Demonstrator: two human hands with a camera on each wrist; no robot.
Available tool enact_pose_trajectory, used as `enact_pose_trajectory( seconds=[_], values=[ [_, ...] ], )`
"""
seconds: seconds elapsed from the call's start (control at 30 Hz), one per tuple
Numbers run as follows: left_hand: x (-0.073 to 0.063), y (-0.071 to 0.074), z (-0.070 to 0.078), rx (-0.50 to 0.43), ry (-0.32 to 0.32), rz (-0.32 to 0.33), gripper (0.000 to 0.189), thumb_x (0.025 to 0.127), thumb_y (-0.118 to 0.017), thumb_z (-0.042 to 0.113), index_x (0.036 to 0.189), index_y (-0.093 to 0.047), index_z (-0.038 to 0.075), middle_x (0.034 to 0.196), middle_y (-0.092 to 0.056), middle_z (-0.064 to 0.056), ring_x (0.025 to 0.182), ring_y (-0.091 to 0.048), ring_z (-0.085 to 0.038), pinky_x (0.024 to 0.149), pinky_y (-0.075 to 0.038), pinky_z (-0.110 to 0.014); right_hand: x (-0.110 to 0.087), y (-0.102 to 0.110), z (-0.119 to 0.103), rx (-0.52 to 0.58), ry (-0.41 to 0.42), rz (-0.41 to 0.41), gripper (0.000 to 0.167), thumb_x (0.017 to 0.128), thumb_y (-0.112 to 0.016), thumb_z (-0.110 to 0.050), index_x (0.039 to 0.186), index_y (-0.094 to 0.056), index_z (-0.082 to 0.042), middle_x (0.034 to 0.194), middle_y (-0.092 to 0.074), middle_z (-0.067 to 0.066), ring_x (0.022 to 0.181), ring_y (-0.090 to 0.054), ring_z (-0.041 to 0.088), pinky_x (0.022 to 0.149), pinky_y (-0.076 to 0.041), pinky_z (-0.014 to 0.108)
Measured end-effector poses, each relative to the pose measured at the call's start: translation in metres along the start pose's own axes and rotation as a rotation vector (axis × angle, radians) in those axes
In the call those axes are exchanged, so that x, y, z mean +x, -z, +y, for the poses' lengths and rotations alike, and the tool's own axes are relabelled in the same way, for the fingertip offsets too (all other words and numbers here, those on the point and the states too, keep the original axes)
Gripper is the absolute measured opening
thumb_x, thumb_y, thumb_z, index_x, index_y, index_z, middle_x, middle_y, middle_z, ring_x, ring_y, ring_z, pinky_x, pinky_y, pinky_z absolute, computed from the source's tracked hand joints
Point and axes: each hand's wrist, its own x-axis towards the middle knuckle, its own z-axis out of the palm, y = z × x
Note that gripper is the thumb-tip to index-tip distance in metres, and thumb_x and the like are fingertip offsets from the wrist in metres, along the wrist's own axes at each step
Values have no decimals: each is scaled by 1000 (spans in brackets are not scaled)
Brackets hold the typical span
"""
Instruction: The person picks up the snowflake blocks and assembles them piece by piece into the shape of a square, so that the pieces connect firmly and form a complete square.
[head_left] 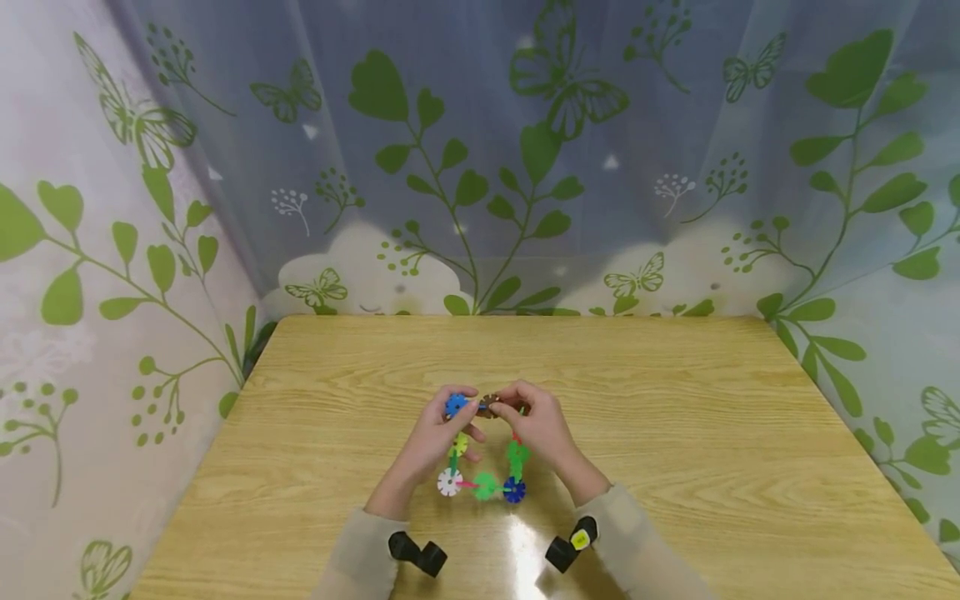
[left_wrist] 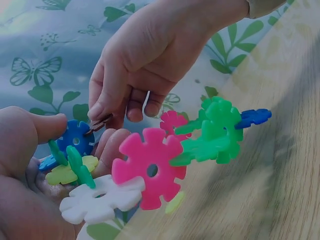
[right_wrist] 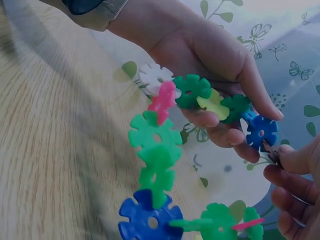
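Snowflake-shaped plastic discs are slotted together into a squarish chain between the hands. My left hand (head_left: 435,437) pinches a blue disc (right_wrist: 262,133) at the far left corner, thumb on its face. Opposite it, my right hand (head_left: 542,425) pinches a brown disc (head_left: 490,406), whose edge meets the blue disc's rim. From the left hand hang a yellow disc (head_left: 460,446) and green ones, down to a white disc (head_left: 450,482). Along the near side run a pink disc (left_wrist: 150,170), a light green disc (head_left: 485,486) and a dark blue disc (head_left: 514,490). Green discs (head_left: 518,455) climb toward the right hand.
The chain hangs over a wooden table (head_left: 337,358). Behind and at both sides stands a curtain (head_left: 480,208) printed with leaves and butterflies. Black wrist cameras (head_left: 417,553) sit at the cuffs of both sleeves.
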Motion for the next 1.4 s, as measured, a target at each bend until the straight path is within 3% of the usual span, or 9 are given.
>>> enact_pose_trajectory(
  seconds=[0.2, 0.4, 0.87, 1.1, 1.27, 1.4],
  values=[
    [-2, 1, 2, -14, 17, 25, 38, 98, -50, 23, 129, -42, 2, 106, -54, -20, 77, -61, -29, 60, -56, -55, 1, 2, 1, -28, 27, 2, 6, 86, -68, -10, 90, -71, -10, 77, -65, -3, 61, -50, 16, 48, -41, 20],
    [-2, 4, 1, -23, 23, 39, 38, 96, -52, 26, 125, -45, 2, 107, -53, -20, 73, -62, -25, 57, -59, -45, 2, 3, 4, -37, 45, 15, 8, 87, -66, -9, 93, -71, -7, 79, -67, 0, 62, -52, 14, 50, -43, 21],
    [-5, 15, 0, 1, -1, 55, 40, 97, -52, 25, 125, -44, -1, 117, -49, -19, 72, -62, -23, 56, -57, -52, 17, 10, 30, -49, -32, 59, 12, 87, -65, -8, 96, -68, 0, 80, -67, 6, 68, -56, 14, 55, -47, 20],
    [-6, 17, 0, 6, -6, 53, 42, 96, -54, 26, 126, -44, -2, 110, -51, -18, 72, -63, -24, 53, -55, -54, 23, 8, 53, -161, -55, 46, 14, 87, -65, -6, 98, -68, 2, 82, -65, 7, 71, -55, 17, 61, -49, 26],
    [-6, 18, 0, 8, -11, 52, 45, 95, -55, 27, 126, -44, -4, 108, -52, -17, 71, -63, -23, 47, -57, -42, 28, 0, 69, -282, -58, -19, 18, 86, -66, -7, 102, -67, 1, 87, -65, 7, 75, -58, 18, 65, -52, 30],
    [-6, 18, 0, 16, -18, 48, 47, 95, -55, 28, 127, -43, -4, 108, -53, -16, 70, -63, -22, 48, -55, -49, 33, -5, 75, -363, -58, -70, 23, 85, -69, -11, 105, -67, 0, 88, -63, 7, 78, -58, 19, 69, -53, 33]
  ],
)
